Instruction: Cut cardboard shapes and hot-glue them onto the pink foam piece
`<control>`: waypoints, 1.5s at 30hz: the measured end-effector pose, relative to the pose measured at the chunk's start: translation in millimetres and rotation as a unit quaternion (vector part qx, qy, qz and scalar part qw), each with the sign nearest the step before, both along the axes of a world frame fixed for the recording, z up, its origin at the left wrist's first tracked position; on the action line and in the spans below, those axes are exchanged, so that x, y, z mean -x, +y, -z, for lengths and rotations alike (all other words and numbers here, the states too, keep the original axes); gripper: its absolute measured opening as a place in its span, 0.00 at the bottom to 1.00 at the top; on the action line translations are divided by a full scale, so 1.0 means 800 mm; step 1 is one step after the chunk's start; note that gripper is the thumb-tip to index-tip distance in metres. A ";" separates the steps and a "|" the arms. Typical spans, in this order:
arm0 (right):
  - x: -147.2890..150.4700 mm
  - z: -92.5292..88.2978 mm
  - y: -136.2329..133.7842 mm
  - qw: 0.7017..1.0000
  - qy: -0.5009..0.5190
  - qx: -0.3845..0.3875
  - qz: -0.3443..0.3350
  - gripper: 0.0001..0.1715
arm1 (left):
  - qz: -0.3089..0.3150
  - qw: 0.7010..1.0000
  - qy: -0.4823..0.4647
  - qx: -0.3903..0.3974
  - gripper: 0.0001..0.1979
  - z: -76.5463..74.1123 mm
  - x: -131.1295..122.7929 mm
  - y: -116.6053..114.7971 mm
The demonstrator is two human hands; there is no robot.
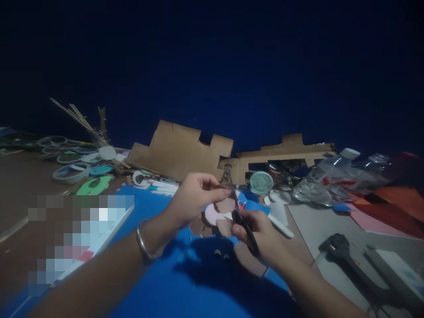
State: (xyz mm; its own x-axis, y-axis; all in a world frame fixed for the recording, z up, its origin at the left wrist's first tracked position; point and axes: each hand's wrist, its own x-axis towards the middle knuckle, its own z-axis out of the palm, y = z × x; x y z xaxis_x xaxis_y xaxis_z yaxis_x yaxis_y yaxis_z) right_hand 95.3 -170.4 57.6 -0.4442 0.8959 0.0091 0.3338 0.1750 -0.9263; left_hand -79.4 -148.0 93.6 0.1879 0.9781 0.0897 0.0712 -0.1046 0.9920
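Note:
My right hand (260, 232) is closed around the dark handles of a pair of scissors (245, 226), whose blades point up and away from me. Close to the blades, my left hand (194, 196) pinches a small brown piece of cardboard (222, 184), partly hidden by the thumb. Just beneath both hands are several rounded brown cardboard pieces (225, 227) and a pale pink disc (212, 214). Whether these are joined to the pinched piece, I cannot tell. On the blue sheet (149, 282) lie two small pale bits (217, 253) and a larger rounded brown piece (248, 258).
Cut cardboard (179, 148) stands at the back, with a mint-green fan (261, 182) before it. On the right are plastic bottles (338, 170), coloured sheets (377, 216) and a black glue gun (351, 260). Tape rolls (71, 171) and wooden sticks (77, 117) lie left.

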 end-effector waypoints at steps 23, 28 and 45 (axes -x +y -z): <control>0.005 0.003 0.003 0.997 0.059 -0.017 0.036 0.17 | -0.006 1.000 -0.015 -0.022 0.09 0.015 -0.018 -0.008; 0.003 0.013 0.005 0.996 0.089 -0.028 0.011 0.20 | 0.011 1.000 -0.018 -0.002 0.08 0.013 -0.017 -0.010; -0.001 0.003 0.002 0.998 0.038 -0.045 0.028 0.19 | 0.050 0.998 -0.023 0.014 0.12 -0.001 -0.005 -0.009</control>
State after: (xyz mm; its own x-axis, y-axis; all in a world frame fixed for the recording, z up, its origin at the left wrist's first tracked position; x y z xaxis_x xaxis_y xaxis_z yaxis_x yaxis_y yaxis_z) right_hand 95.8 -168.9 55.2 -0.3888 0.9131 0.1229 0.2752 0.2424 -0.9303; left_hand -75.6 -154.9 94.3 0.2808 0.9570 0.0729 0.0159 -0.0805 0.9966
